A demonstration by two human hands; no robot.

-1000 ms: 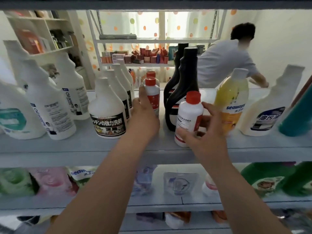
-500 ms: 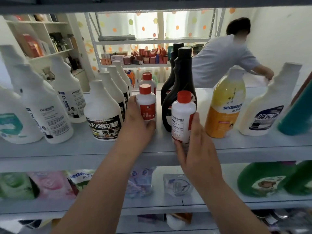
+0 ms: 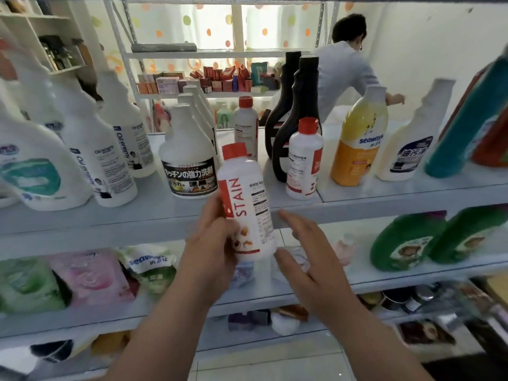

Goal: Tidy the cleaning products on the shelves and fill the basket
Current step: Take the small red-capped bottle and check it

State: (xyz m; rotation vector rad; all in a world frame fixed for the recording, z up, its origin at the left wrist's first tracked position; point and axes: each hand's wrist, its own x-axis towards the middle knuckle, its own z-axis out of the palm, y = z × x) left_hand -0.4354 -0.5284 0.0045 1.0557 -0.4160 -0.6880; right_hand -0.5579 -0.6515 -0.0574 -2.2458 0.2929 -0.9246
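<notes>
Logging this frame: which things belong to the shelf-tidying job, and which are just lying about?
Job: left hand gripping the STAIN bottle; right hand, open beside it; red-capped bottle on the shelf; black bottles; yellow seaways bottle.
Lying about: person in a white shirt behind; far rack of small boxes.

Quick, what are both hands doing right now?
Left hand: holding the red-capped stain bottle.
Right hand: open, holding nothing.

Bright backlight from the window [image 3: 209, 26]; blurred, warped edges.
</notes>
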